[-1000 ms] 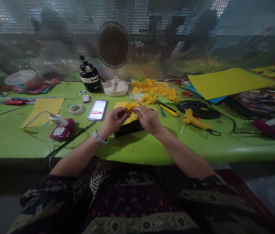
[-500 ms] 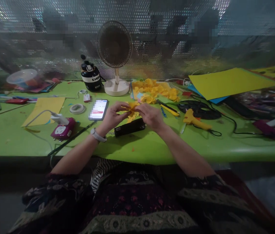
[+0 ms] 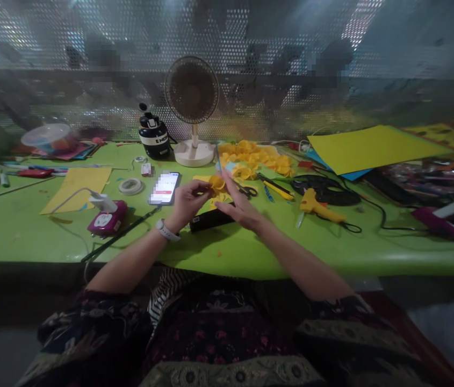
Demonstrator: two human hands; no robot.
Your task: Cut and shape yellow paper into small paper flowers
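My left hand pinches a small yellow paper flower between thumb and fingertips, above the middle of the table. Just right of the flower, my right hand is open with its fingers stretched out; whether it touches the petals I cannot tell. Beneath both hands lies a black oblong case, partly covered by the right hand. Yellow paper scraps show between the hands. Scissors lie behind the right hand, with only their handles showing. A heap of yellow paper flowers sits farther back.
A phone, a tape roll and a purple power adapter lie to the left. At right are a yellow cutter, a yellow glue gun and yellow sheets. A fan and bottle stand behind.
My right hand has let go of the yellow paper flower and its fingers have straightened out. The flower stays in my left hand. The view has tipped slightly upward.
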